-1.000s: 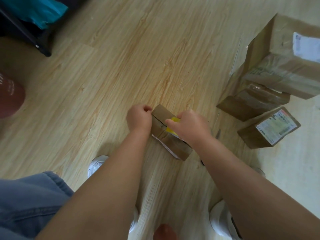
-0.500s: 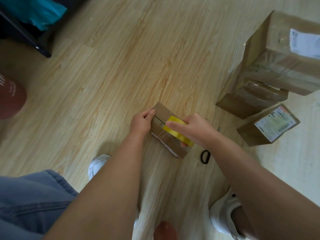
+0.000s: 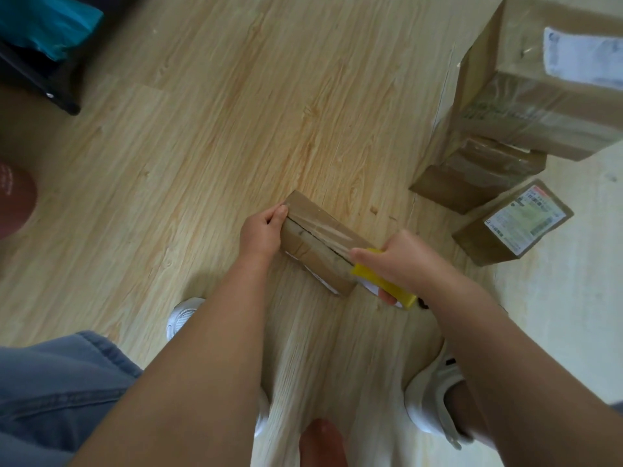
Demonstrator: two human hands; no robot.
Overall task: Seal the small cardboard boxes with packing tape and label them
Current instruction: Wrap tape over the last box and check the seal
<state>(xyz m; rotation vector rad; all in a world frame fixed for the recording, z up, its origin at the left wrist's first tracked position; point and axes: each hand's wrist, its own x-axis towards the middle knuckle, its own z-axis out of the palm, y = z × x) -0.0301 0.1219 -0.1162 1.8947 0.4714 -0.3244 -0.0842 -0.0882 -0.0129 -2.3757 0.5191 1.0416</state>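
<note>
Small cardboard box (image 3: 320,242) on the wooden floor (image 3: 202,146), held at both ends.
Head view: bare planks lie open to the left and ahead, while stacked boxes (image 3: 539,106) and a labelled box (image 3: 512,224) stand well apart on the right. The box's long axis runs from far left to near right, seam up, with clear tape (image 3: 332,230) along it. The left hand (image 3: 261,232) curls round the far end. The right hand (image 3: 401,261) grips a yellow tape roll (image 3: 379,285) at the near end.
</note>
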